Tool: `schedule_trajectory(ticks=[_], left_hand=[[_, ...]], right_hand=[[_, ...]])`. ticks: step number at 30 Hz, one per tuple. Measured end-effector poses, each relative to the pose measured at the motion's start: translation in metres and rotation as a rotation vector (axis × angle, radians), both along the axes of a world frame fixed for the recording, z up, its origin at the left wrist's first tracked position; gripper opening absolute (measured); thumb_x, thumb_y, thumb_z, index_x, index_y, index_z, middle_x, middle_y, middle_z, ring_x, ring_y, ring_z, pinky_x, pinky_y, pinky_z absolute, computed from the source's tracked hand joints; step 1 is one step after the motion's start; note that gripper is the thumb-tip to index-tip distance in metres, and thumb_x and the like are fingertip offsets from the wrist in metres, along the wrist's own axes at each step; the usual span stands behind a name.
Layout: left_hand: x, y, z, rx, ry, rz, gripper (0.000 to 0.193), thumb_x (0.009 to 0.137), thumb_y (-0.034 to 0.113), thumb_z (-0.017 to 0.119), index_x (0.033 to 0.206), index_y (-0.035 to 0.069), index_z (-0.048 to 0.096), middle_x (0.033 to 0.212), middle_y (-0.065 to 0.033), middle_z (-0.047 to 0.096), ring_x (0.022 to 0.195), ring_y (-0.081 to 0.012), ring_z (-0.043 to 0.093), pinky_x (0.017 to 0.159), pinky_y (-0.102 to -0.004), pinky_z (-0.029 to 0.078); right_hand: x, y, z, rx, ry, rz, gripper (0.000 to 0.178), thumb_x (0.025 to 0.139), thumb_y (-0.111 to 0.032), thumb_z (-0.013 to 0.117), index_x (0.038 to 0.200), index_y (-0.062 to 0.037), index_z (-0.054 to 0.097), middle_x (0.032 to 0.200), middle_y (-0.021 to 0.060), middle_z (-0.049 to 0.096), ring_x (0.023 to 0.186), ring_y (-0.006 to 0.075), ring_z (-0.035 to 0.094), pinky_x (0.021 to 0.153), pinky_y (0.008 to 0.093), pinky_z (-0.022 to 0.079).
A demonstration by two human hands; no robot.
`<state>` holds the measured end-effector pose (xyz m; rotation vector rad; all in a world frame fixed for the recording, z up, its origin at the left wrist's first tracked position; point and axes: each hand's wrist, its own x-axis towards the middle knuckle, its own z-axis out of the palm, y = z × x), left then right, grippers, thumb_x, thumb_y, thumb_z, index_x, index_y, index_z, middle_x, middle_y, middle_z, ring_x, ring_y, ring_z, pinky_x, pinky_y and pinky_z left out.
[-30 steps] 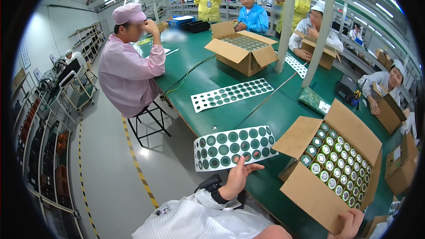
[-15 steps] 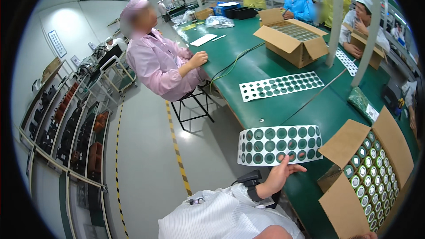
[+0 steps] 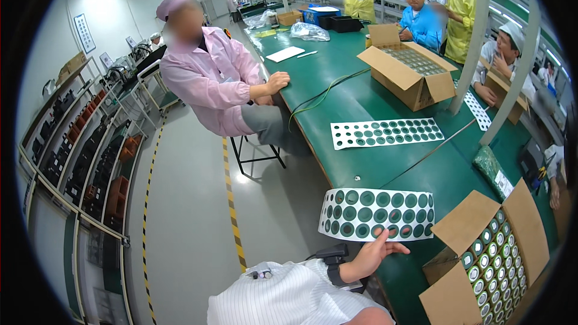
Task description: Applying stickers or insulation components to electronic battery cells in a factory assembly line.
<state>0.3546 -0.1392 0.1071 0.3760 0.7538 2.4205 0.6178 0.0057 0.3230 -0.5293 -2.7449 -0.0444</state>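
My left hand (image 3: 374, 256) pinches the lower edge of a white sticker sheet (image 3: 431, 191) bearing rows of round green ring stickers. The other fingers point right, and fingertips show through some of the rings. The sheet is held up and slightly curved over the table's near edge; small holes line its left end. To the right of the hand stands an open cardboard box (image 3: 448, 304) packed with upright cylindrical battery cells (image 3: 497, 259). Several cells at its far left carry green rings on top. My right hand is out of view.
A green table (image 3: 337, 171) carries a second sticker sheet (image 3: 385, 133), another box of cells (image 3: 400, 84), a cable (image 3: 328, 87) and a green bag (image 3: 494, 171). A person in pink (image 3: 211, 84) sits at the left edge; other people are at the far side. White posts (image 3: 512, 78) rise at right.
The view has shifted, so the table things sit lower. My left hand still grips the sheet. The person in pink has turned toward me. A bit of skin by the near box has left view.
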Motion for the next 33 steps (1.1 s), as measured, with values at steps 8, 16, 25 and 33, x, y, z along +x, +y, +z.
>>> schedule_trajectory(ticks=[8,16,25,33], left_hand=[[-0.004,0.0,0.0,-0.029,-0.02,0.046,0.034,0.101,0.028,0.025,0.119,0.003,0.04,0.118,-0.013,0.051,0.097,-0.0285,0.057,0.089,-0.0411,0.042],[-0.003,-0.006,0.013,-0.126,-0.021,0.145,0.044,0.1,0.032,0.024,0.12,-0.003,0.041,0.11,-0.0156,0.056,0.096,-0.0269,0.059,0.091,-0.0398,0.042],[-0.021,-0.001,0.048,-0.187,0.2,0.264,0.045,0.1,0.034,0.027,0.117,-0.005,0.04,0.11,-0.0192,0.058,0.09,-0.0313,0.06,0.086,-0.0411,0.045],[-0.047,0.032,0.118,-0.124,0.484,0.25,0.054,0.099,0.038,0.025,0.105,-0.01,0.047,0.094,-0.0256,0.062,0.091,-0.032,0.06,0.087,-0.0404,0.045]], right_hand=[[0.006,0.009,-0.046,0.227,0.121,-0.039,0.03,0.066,-0.006,0.064,0.094,-0.0058,0.055,0.103,0.0159,0.054,0.095,0.035,0.052,0.086,0.0473,0.04],[0.01,0.014,-0.058,0.255,0.243,-0.068,0.032,0.071,-0.019,0.071,0.097,-0.0081,0.057,0.107,0.0143,0.054,0.099,0.033,0.05,0.087,0.0443,0.041],[0.019,0.025,-0.089,0.288,0.514,-0.084,0.035,0.075,-0.008,0.059,0.109,-0.0151,0.064,0.097,0.0157,0.058,0.089,0.0319,0.056,0.079,0.0422,0.045],[0.03,0.037,-0.133,0.155,0.547,-0.198,0.047,0.053,-0.006,0.064,0.1,-0.0156,0.061,0.103,0.0052,0.05,0.096,0.0258,0.047,0.081,0.0409,0.035]])
